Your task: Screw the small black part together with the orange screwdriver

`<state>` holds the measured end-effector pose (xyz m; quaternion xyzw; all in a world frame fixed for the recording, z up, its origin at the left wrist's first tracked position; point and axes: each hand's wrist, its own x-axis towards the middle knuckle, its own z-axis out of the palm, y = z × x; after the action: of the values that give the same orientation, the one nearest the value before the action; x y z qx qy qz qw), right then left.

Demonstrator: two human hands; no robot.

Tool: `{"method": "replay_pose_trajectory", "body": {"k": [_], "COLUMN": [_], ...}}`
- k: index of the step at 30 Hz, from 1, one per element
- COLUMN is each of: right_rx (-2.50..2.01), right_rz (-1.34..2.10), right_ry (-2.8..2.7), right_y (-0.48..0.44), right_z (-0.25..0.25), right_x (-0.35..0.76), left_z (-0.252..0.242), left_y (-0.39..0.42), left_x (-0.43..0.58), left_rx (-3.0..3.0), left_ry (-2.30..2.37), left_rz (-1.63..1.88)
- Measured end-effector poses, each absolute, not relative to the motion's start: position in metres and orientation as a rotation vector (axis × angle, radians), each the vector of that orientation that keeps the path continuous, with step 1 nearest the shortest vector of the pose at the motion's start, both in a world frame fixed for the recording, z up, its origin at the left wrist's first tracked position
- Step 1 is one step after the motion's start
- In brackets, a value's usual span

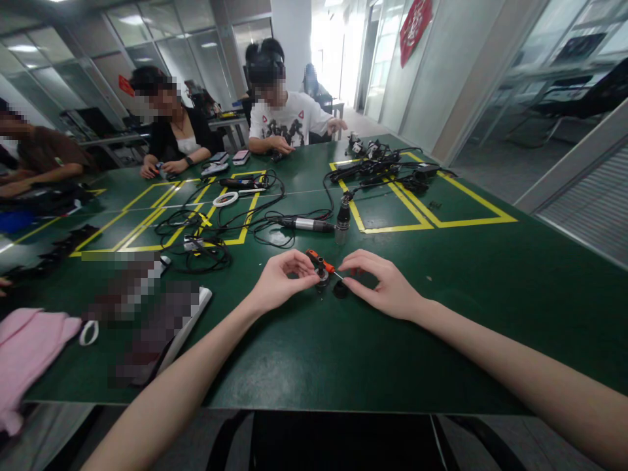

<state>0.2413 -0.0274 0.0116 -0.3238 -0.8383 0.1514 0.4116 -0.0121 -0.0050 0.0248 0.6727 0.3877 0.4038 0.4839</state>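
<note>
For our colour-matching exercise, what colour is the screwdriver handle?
The screwdriver handle looks mostly orange where visible; the head view shows it best.

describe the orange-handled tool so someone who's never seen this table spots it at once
Start at the green table and find the bare left hand and right hand facing each other. The orange-handled tool is between their fingertips. Its bright colour sets it apart from the black round part nearer the viewer.

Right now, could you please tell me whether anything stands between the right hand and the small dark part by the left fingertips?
Yes: the orange-handled screwdriver, whose thin shaft shows between the right hand and the small dark part, with a black ring just below.
</note>
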Motion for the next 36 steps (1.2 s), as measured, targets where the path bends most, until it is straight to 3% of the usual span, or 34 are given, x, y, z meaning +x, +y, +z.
{"method": "replay_pose_trajectory", "body": {"k": [10, 18, 24, 36], "right_rx": [-0.746, -0.674, -0.768, -0.879], "right_rz": [0.541, 0.350, 0.122, 0.450], "right_ry": [-2.103, -2.162, -2.314, -2.324], "right_y": [-0.036, -0.032, -0.030, -0.023], "right_z": [0.012, 0.004, 0.006, 0.000], "right_x": [0.221, 0.224, 0.225, 0.245], "left_z": [0.017, 0.014, 0.018, 0.010], "left_y": [-0.024, -0.015, 0.001, 0.006], "left_x": [0.004, -0.004, -0.016, -0.032], "left_rx": [1.633, 1.666, 1.952, 2.152], "left_ry": [0.882, 0.899, 1.100, 0.885], "left_rz": [0.934, 0.830, 0.955, 0.483]}}
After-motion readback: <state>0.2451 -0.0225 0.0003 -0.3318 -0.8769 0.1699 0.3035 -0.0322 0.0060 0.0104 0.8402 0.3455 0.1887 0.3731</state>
